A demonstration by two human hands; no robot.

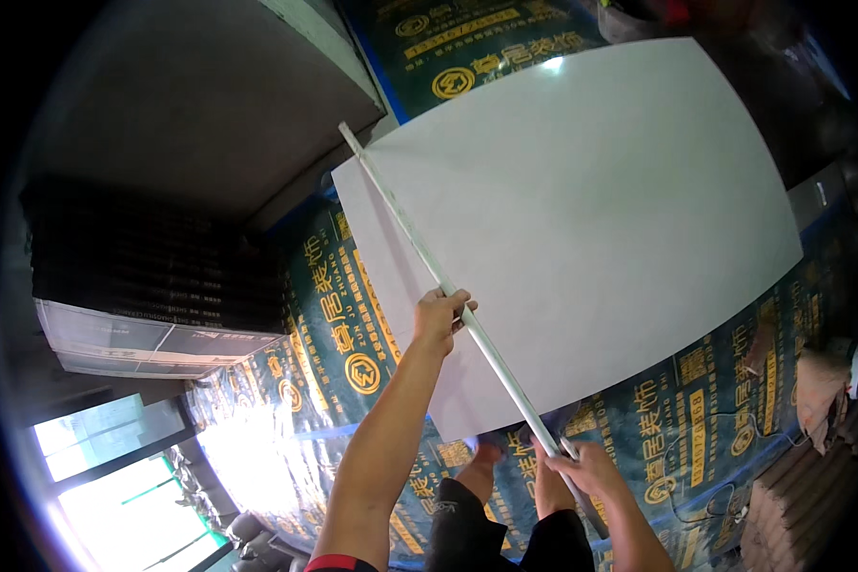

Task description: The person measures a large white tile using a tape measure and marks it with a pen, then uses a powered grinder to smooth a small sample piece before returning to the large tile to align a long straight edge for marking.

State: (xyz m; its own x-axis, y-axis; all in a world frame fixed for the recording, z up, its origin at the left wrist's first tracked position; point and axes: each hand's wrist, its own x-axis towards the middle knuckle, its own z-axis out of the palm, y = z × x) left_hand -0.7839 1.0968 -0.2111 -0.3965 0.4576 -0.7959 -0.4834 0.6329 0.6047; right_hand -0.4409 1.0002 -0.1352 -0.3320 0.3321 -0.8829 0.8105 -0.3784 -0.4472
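A long, narrow whitish bar (405, 227) runs slantwise from the far left toward my legs. My left hand (440, 319) is closed around its middle. My right hand (584, 469) grips the near end, where a small metal part shows by the fingers. Under the bar lies a large, flat white tile or panel (601, 219). The bar crosses over its left part, and the far tip sticks out past its edge. A faint shadow beside the bar suggests it is raised off the surface; how high, I cannot tell.
Green printed protective film (324, 315) covers the floor. Dark stacked flat boxes (153, 262) stand at the left, below a grey slab-like surface (200, 95). Brown bundled bags (782, 510) lie at the lower right near a thin cable (705, 510). A bright window (133, 496) is at lower left.
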